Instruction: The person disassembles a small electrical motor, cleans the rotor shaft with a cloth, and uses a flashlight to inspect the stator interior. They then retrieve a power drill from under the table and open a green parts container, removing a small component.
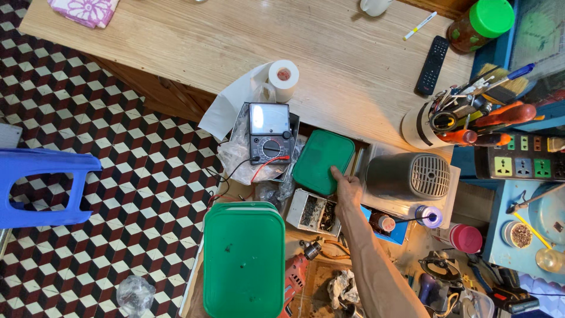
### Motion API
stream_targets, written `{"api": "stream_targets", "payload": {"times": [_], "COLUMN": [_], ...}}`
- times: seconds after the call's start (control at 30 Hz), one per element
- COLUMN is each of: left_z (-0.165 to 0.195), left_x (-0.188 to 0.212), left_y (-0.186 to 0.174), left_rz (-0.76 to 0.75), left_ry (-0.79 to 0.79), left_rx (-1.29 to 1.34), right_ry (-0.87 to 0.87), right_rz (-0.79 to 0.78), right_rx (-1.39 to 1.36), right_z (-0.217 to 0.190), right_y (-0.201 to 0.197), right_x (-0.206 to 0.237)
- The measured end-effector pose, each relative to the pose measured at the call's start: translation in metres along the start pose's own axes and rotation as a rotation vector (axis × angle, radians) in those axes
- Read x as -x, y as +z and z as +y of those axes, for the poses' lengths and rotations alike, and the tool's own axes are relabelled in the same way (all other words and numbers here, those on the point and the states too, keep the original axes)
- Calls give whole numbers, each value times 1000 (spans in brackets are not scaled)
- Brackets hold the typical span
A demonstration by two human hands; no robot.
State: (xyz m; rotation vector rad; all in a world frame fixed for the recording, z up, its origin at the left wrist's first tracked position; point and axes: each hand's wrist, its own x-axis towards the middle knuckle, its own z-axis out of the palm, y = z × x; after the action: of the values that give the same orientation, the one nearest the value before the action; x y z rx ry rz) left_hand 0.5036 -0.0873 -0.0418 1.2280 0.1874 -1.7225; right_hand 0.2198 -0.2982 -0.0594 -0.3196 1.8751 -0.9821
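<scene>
Right hand (347, 191): reaching forward from the lower right, fingers lying on the near edge of the small green lid (322, 161); grip on it impossible to judge as closed or loose (fingertips partly hidden against the plastic).
Left hand: staying out of view.
Small green lid: lying flat and slightly tilted in an open drawer, just below the edge of the wooden counter (247, 41), between the multimeter (270, 133) and the grey ribbed appliance (408, 175).
Multimeter: sitting in its opened box on crumpled clear plastic, red and black leads trailing down to the left.
Large green container (243, 259): resting lid-up nearest the camera, well left of the forearm.
Small parts box (313, 212): lying just beside the wrist, holding dark bits.
Red drill (297, 274): lying below it, between the large container and the arm.
Counter top: carrying a paper roll (283, 78), a black remote (431, 65), a green-capped jar (479, 25) and a white tool holder (421, 125) crammed with pliers and screwdrivers.
Floor: showing a checkered tile pattern, with a blue plastic stool (44, 185) standing at the left.
</scene>
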Motion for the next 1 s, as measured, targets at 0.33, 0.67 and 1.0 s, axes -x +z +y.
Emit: {"api": "stream_targets", "payload": {"times": [0.33, 0.67, 1.0], "left_z": [11, 11, -3], "left_x": [-13, -18, -135], "left_y": [51, 134, 237], "left_rz": [-38, -333, -535], "left_ry": [-3, 486, 118], "left_rx": [-93, -904, -293], "right_ry": [-147, -203, -206], "right_rz": [-143, 188, -134], "right_rx": [20, -117, -310], "right_z": [-31, 60, 163], "right_y": [-47, -302, -390], "right_x": [52, 132, 97]}}
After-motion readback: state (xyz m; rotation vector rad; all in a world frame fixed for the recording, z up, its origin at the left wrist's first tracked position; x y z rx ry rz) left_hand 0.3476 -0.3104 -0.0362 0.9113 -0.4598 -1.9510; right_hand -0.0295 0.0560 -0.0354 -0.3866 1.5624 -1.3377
